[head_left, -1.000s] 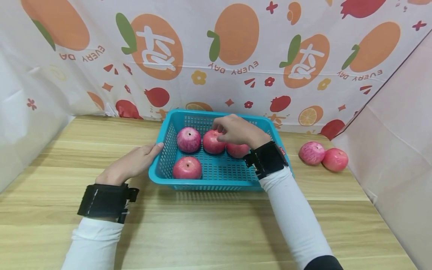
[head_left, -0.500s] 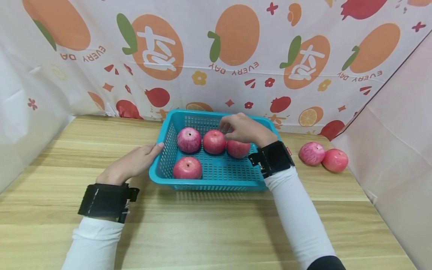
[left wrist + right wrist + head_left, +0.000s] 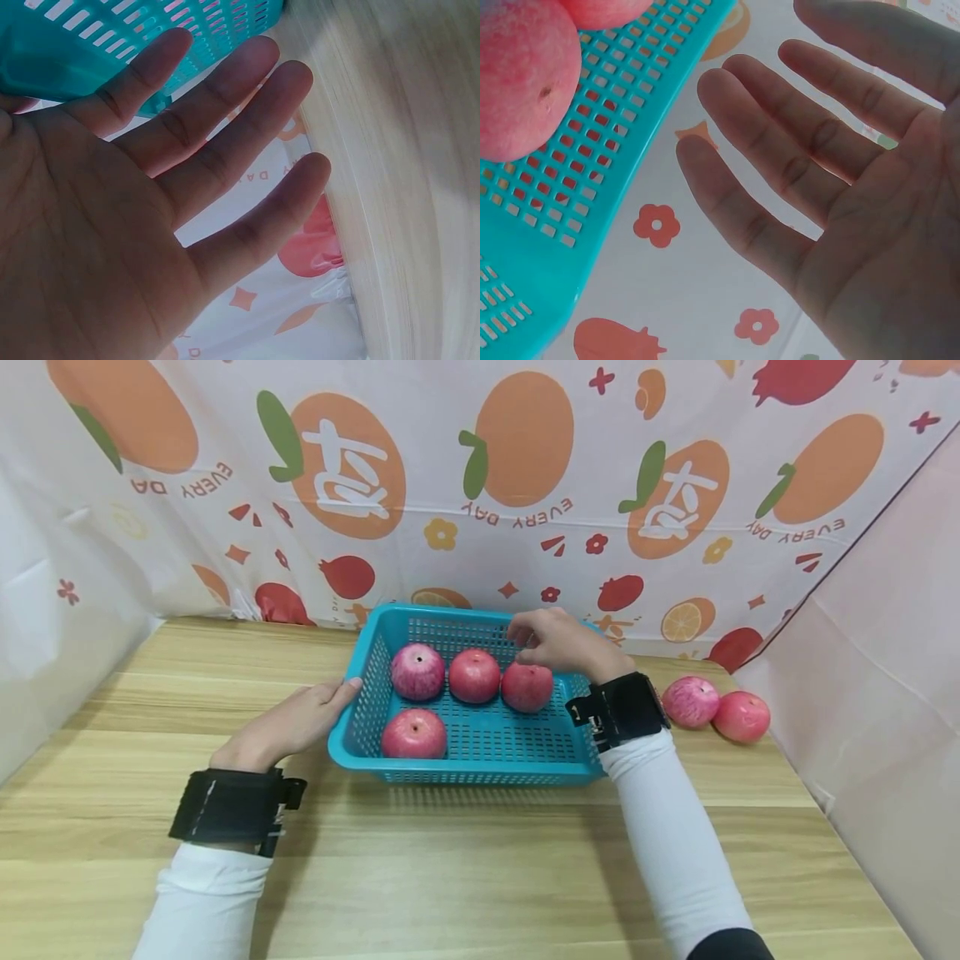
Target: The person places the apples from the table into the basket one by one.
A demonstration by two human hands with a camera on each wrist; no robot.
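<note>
A blue plastic basket holds several red and pink apples. A darker striped apple sits at its back left, with a red apple beside it and another apple to the right of that. One more apple lies at the front left. My left hand is at the basket's left side, thumb on the rim; in the left wrist view its fingers extend straight and spread. Above the basket's back right part hovers my right hand, holding nothing, fingers extended in the right wrist view.
On the wooden table, right of the basket, a striped apple and a red apple lie side by side. A fruit-printed cloth hangs behind the basket, and pale sheeting bounds the right side.
My right hand has moved right, from over the middle apple to past the right-hand apple, uncovering both. The left hand and the apples stay in place.
</note>
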